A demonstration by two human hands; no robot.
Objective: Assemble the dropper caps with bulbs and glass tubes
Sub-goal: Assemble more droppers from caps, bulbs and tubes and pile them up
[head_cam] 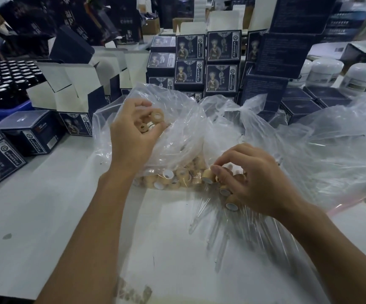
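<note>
My left hand is raised over a clear plastic bag and holds several tan ring-shaped dropper caps in its curled fingers. A heap of the same tan caps lies at the bag's mouth on the table. My right hand grips several more caps; one cap is pinched at its fingertips and another cap sits under the palm. Clear glass tubes lie in a thin plastic sleeve just below my right hand.
A white table carries everything. Dark blue printed boxes are stacked behind the bags, and open boxes stand at left. A tray of dark bottles is far left. White jars sit at right. More crumpled plastic spreads to the right.
</note>
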